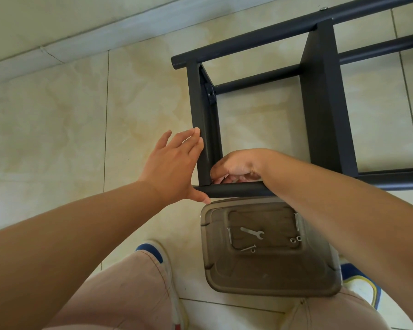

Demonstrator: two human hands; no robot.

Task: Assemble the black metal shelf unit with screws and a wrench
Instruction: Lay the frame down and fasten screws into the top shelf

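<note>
The black metal shelf frame lies on its side on the tiled floor. My left hand rests flat against the outside of its near-left crosspiece, fingers spread, thumb at the end of the near tube. My right hand is curled inside that corner, fingertips pinched close at the joint; what they hold is hidden. A silver wrench lies in a translucent brown tray below the tube, along with several screws and nuts.
The tray sits on the floor between my knees and shoes. A grey skirting and wall run across the top left. The frame extends off the right edge, with one bolt head on its far tube.
</note>
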